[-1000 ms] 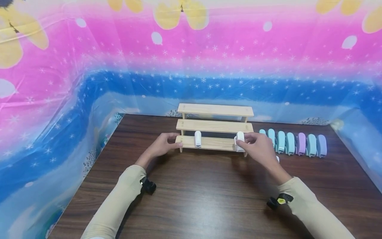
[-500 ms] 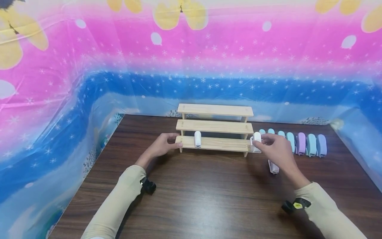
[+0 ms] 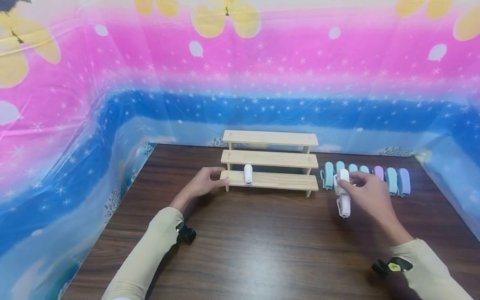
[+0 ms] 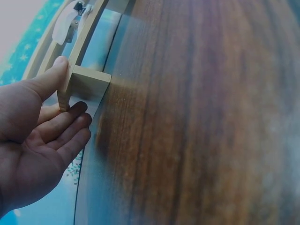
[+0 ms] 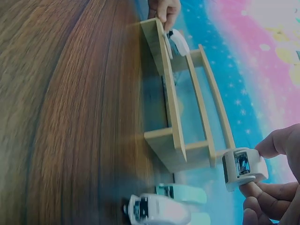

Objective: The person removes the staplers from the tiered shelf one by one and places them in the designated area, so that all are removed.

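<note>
My left hand (image 3: 203,182) grips the left end of the bottom step of a three-step wooden display stand (image 3: 279,180), thumb on top and index finger underneath in the left wrist view. On that step, towards its left end, stands a small white stapler (image 3: 248,175). Off the stand's right side, my right hand (image 3: 371,196) pinches a second white stapler (image 5: 243,168) between thumb and fingers. A third white-looking stapler (image 3: 343,207) rests on the table just in front of the held one.
Several teal staplers (image 3: 328,175) form a row right of the stand, along with a purple one (image 3: 378,171) and a lavender one (image 3: 404,182). My right hand partly covers this row. A patterned cloth (image 3: 262,108) hangs behind the brown wooden table (image 3: 240,250).
My right hand has carried its white stapler rightward, from the bottom step's right end to beside the teal row. The front stapler on the table has come into view. My left hand stays put.
</note>
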### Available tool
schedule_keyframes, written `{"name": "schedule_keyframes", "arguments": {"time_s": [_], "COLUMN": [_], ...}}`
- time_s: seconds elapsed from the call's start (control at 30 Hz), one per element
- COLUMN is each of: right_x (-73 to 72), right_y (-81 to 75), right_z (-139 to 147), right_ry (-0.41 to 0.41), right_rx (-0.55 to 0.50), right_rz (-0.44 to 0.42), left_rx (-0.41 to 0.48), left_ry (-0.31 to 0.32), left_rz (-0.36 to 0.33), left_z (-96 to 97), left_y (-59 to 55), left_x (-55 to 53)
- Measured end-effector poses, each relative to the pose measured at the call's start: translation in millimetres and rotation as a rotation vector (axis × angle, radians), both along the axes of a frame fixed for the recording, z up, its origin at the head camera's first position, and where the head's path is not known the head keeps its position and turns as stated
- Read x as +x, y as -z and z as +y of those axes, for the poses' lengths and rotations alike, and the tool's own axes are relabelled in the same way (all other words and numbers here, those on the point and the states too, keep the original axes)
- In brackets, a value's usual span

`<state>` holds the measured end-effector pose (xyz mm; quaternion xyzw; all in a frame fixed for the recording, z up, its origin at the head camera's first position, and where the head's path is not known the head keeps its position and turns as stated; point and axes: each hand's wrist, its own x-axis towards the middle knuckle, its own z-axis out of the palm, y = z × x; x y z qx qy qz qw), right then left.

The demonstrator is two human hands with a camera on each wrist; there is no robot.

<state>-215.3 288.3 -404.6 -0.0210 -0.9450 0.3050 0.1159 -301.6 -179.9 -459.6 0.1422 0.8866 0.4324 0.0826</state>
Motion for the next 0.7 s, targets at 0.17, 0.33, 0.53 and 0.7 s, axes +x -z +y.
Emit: {"name": "schedule_keyframes", "arguments": {"time_s": [0.17,0.33,0.53,0.7], "right_x": [3.5,9.0,17.3,20.8], "right_y": [1.8,8.5,18.9,24.3], "right_z": [12.2,25.7,39.8,49.4], "right_ry": [0.021,0.043,0.081,0.091], "right_rx": [-0.001,0.012,0.027,0.047], "right_rz": [-0.019,-0.037,-0.042,-0.042], "left_rx": [0.004,0.005,0.006,0.009], "left_ry": [-0.001,0.005,0.002,-0.005], "left_rz": [-0.003,0.004,0.004,-0.006], "left_z": [-0.6,-0.4,0.5,0.5], "left_y": [-0.5,-0.8,-0.5,-0.6], "left_x": [-0.1,1.0,0.2,-0.1]}}
